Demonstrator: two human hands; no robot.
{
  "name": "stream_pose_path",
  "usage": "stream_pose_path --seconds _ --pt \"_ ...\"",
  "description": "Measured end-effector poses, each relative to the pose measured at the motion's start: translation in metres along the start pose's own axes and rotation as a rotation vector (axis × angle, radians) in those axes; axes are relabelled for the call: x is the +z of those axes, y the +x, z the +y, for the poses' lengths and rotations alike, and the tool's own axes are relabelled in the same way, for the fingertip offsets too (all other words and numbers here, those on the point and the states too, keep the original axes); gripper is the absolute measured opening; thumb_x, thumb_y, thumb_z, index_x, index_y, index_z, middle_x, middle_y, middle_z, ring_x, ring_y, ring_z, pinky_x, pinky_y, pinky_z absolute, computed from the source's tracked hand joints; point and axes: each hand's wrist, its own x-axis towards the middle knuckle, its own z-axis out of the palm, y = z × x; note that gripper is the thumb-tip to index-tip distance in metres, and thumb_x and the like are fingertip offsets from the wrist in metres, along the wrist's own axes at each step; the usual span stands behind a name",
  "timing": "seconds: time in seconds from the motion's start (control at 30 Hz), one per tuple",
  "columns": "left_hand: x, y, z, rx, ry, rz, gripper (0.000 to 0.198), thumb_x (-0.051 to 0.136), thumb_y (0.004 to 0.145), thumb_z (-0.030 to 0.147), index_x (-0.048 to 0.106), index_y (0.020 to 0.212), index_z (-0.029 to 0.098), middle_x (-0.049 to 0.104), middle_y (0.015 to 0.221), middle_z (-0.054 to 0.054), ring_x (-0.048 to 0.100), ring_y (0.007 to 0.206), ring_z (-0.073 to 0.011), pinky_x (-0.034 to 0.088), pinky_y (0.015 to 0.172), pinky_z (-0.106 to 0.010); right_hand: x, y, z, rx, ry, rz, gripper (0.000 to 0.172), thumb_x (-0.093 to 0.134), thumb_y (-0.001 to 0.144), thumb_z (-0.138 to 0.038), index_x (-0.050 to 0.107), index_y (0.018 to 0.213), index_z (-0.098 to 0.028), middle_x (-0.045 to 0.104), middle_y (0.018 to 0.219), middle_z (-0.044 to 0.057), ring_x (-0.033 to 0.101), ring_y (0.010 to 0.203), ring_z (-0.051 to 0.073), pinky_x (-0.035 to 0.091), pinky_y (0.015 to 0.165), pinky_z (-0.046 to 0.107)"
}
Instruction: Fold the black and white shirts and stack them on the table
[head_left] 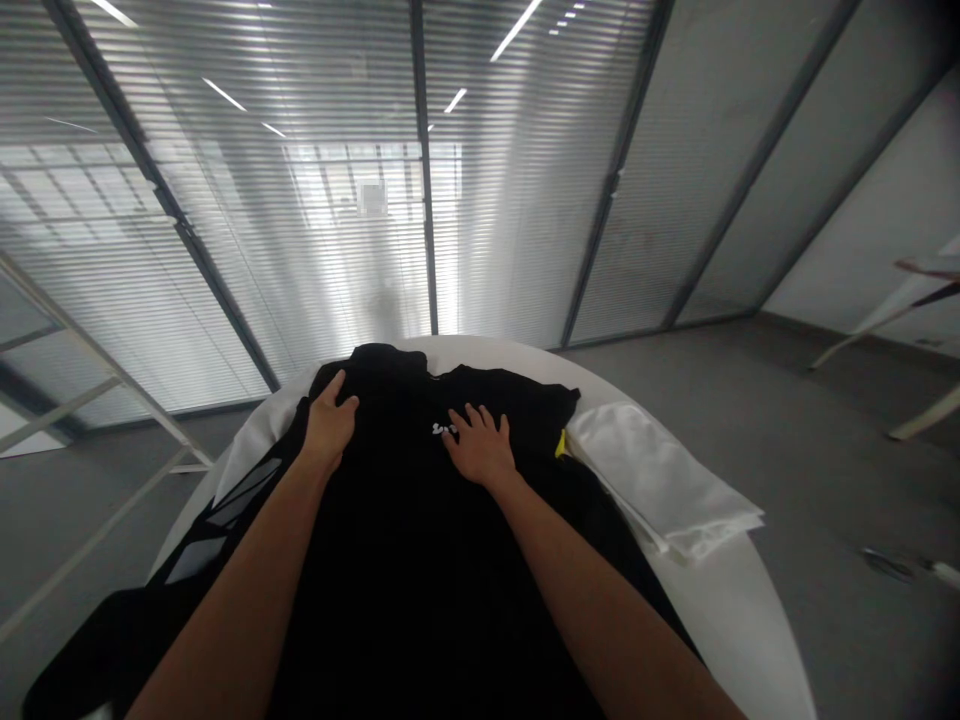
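A black garment (405, 520) with a small white print (444, 429) lies spread over a round white table (720, 590), its collar end at the far side. My left hand (328, 425) rests flat on the garment's upper left, and my right hand (480, 445) presses on it just right of the print. Both hands have their fingers apart and grip nothing. A folded white cloth (660, 480) lies on the table to the right of my right hand, partly on the garment's edge. A small yellow tag (560, 445) shows between them.
Slatted glass walls (525, 200) stand beyond the table, with a blurred figure (384, 310) behind them. A white metal frame (82, 400) stands at the left. Pale furniture legs (892, 330) stand at the right, and a small dark item (889, 565) lies on the grey floor.
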Motion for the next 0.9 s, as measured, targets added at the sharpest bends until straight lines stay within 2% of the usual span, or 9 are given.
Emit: stream_pose_path --seconds 0.1,0.17,0.23,0.3,0.4,0.5,0.63,0.8,0.9 --pt "0.016 -0.016 0.011 0.066 -0.011 -0.281 0.066 0.058 0.087 0.037 0.038 0.148 0.025 0.059 0.133 -0.011 0.064 0.105 -0.0215 0.058 0.078 -0.033 0.002 0.0 0.001 -0.006 -0.007 0.022 0.06 0.021 0.097 -0.056 0.036 0.149 -0.03 0.028 0.157 0.008 0.017 0.145 0.032 0.003 0.112 0.058" --pt "0.019 -0.022 0.014 0.104 -0.025 -0.446 0.066 0.055 0.089 0.043 0.035 0.149 0.028 0.056 0.135 -0.012 0.066 0.093 -0.0194 0.058 0.062 -0.03 0.003 0.0 0.002 -0.008 -0.007 0.033 0.06 0.022 0.097 -0.056 0.037 0.148 -0.03 0.029 0.157 0.008 0.018 0.144 0.032 0.004 0.112 0.058" --pt "0.016 -0.021 0.011 0.196 0.048 -0.398 0.054 0.051 0.09 0.041 0.048 0.141 0.025 0.055 0.136 -0.011 0.065 0.092 -0.0185 0.058 0.066 -0.031 0.004 0.0 0.002 -0.011 -0.004 0.036 0.059 0.023 0.097 -0.056 0.037 0.148 -0.03 0.03 0.157 0.008 0.018 0.144 0.032 0.005 0.112 0.058" --pt "0.01 -0.014 0.003 0.282 0.224 -0.225 0.039 0.048 0.09 0.033 0.064 0.124 0.021 0.06 0.128 -0.009 0.062 0.1 -0.0198 0.055 0.086 -0.036 0.003 0.001 0.002 -0.014 0.0 0.034 0.059 0.022 0.097 -0.056 0.037 0.148 -0.03 0.03 0.157 0.008 0.018 0.144 0.032 0.005 0.112 0.059" --pt "0.001 -0.003 -0.013 0.286 0.532 -0.09 0.035 0.044 0.088 0.023 0.07 0.111 0.017 0.066 0.114 -0.01 0.058 0.111 -0.0237 0.042 0.105 -0.042 0.003 0.001 0.003 -0.015 0.001 0.032 0.059 0.021 0.097 -0.056 0.037 0.148 -0.03 0.03 0.157 0.008 0.018 0.144 0.032 0.006 0.111 0.06" --pt "0.0 0.001 -0.025 0.187 0.733 -0.128 0.04 0.043 0.088 0.025 0.067 0.12 0.018 0.063 0.121 -0.012 0.055 0.116 -0.0286 0.04 0.105 -0.047 0.004 0.001 0.003 -0.016 -0.003 0.029 0.06 0.02 0.097 -0.056 0.036 0.148 -0.03 0.029 0.157 0.008 0.018 0.144 0.032 0.005 0.111 0.06" --pt "0.005 0.001 -0.029 0.074 0.811 -0.178 0.045 0.04 0.091 0.033 0.061 0.13 0.027 0.055 0.136 -0.01 0.049 0.124 -0.0334 0.039 0.104 -0.052 0.004 0.001 0.003 -0.02 0.007 0.04 0.06 0.02 0.097 -0.056 0.037 0.148 -0.03 0.031 0.156 0.009 0.019 0.144 0.033 0.006 0.111 0.061" --pt "0.008 -0.004 -0.029 0.064 0.905 -0.265 0.051 0.032 0.094 0.041 0.048 0.142 0.033 0.037 0.154 -0.007 0.032 0.138 -0.0378 0.029 0.106 -0.06 0.004 0.0 0.003 -0.024 0.022 0.054 0.059 0.022 0.097 -0.056 0.039 0.147 -0.03 0.032 0.156 0.009 0.02 0.144 0.033 0.007 0.111 0.06" --pt "0.009 -0.003 -0.029 0.057 0.931 -0.287 0.052 0.035 0.093 0.043 0.045 0.144 0.035 0.033 0.156 -0.009 0.03 0.139 -0.0399 0.027 0.106 -0.062 0.003 0.0 0.003 -0.017 0.027 0.052 0.059 0.023 0.096 -0.056 0.039 0.147 -0.03 0.032 0.156 0.009 0.02 0.144 0.033 0.006 0.111 0.061"
